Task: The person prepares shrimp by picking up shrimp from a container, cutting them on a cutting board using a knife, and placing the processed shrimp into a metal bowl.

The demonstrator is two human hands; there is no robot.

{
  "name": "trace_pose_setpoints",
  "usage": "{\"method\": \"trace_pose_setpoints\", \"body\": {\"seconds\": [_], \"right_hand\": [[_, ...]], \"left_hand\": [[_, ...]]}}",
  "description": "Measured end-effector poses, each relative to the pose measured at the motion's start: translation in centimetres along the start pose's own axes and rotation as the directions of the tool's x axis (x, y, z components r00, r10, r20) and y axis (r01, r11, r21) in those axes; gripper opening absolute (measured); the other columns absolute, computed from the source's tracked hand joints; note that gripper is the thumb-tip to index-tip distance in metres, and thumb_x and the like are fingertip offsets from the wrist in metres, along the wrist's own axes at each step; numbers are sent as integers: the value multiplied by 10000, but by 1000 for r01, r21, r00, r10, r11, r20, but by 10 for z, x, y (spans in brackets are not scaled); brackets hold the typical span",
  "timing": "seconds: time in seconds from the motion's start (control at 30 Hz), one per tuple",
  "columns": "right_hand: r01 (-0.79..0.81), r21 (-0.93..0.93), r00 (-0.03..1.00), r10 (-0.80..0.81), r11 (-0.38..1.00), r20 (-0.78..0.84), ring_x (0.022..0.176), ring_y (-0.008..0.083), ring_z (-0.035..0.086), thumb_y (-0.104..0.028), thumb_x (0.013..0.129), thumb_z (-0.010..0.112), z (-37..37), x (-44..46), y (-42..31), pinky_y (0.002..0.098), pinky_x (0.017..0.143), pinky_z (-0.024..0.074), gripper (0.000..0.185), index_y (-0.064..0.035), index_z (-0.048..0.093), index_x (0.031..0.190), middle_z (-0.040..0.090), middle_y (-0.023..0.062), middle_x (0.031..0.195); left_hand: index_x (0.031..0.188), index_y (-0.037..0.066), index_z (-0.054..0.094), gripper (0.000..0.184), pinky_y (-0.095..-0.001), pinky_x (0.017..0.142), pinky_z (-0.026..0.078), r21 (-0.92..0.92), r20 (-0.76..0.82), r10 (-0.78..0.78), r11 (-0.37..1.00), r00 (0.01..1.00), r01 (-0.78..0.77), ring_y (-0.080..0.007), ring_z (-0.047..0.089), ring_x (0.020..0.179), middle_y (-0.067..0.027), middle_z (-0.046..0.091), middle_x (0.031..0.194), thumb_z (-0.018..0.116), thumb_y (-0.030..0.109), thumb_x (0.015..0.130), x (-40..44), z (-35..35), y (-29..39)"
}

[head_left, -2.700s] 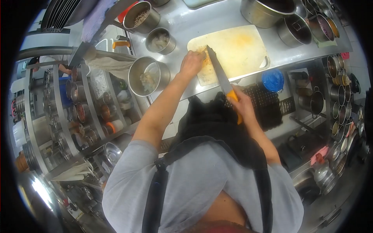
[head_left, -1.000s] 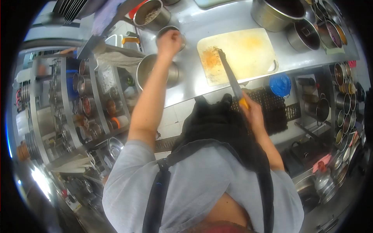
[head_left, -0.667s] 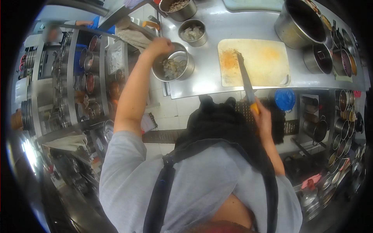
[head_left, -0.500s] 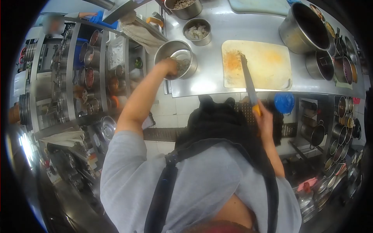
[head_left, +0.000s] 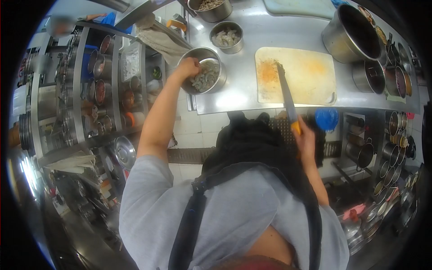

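My left hand [head_left: 190, 67] is at the upper left of a steel pot [head_left: 219, 83], over grey, shrimp-like pieces [head_left: 206, 80]. Its fingers are drawn together, and what they hold is too small to make out. My right hand [head_left: 304, 137] grips the orange handle of a large knife [head_left: 288, 94]. The blade points away from me, its tip over the left part of a pale cutting board [head_left: 310, 90], beside orange-brown residue [head_left: 268, 72]. Behind the first pot stands a smaller steel pot [head_left: 239, 43] with pale, shrimp-like pieces in it.
A pot of brownish bits [head_left: 218, 13] stands at the counter's back left. Large steel pots [head_left: 337, 42] stand right of the board. Another board [head_left: 299, 6] lies at the back. Shelves of containers [head_left: 78, 90] are on the left. At the far upper left is another person's arm [head_left: 96, 16].
My left hand went from the board over the smaller pot to the nearer one, dipped in and has risen slightly. The knife stays in my right hand. The whole view has shifted.
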State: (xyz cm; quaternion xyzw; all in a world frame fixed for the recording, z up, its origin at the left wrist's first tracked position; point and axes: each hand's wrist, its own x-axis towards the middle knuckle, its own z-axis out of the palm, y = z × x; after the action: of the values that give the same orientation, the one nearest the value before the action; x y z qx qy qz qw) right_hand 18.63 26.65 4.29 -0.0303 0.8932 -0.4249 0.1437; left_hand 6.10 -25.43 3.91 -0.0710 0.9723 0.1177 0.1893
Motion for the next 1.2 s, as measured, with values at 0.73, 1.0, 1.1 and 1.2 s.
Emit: {"method": "trace_pose_setpoints", "body": {"seconds": [0.73, 1.0, 1.1, 1.2], "right_hand": [[-7, 92, 999, 10, 996, -35, 1048, 377, 675, -135, 853, 730, 9, 16, 6, 386, 871, 527, 524, -93, 592, 1357, 689, 232, 1117], [-229, 358, 973, 198, 905, 122, 587, 145, 589, -173, 879, 718, 26, 22, 1, 309, 599, 516, 587, -206, 543, 1439, 695, 99, 833], [-262, 424, 963, 207, 867, 172, 544, 111, 550, -178, 886, 713, 37, 28, 5, 291, 558, 500, 587, -220, 540, 1445, 668, 64, 782], [-269, 448, 960, 201, 853, 194, 538, 113, 552, -187, 892, 711, 40, 25, 3, 290, 550, 498, 584, -217, 537, 1449, 659, 56, 768]], "left_hand": [[1103, 36, 700, 343, -476, 888, 522, -324, -196, 235, 901, 952, -289, -407, 655, 995, -245, 687, 1051, 560, 256, 880, 43, 77, 231], [1172, 51, 668, 311, -495, 848, 516, -118, -216, 395, 897, 893, -425, -406, 650, 932, -228, 691, 958, 559, 208, 926, 18, 99, 218], [1207, 71, 666, 327, -491, 828, 517, -68, -275, 413, 893, 869, -445, -396, 649, 907, -212, 686, 912, 587, 219, 927, 14, 106, 218], [1261, 81, 637, 359, -492, 817, 517, -21, -268, 426, 894, 864, -447, -386, 643, 898, -203, 673, 875, 580, 208, 931, 11, 107, 220]]}}
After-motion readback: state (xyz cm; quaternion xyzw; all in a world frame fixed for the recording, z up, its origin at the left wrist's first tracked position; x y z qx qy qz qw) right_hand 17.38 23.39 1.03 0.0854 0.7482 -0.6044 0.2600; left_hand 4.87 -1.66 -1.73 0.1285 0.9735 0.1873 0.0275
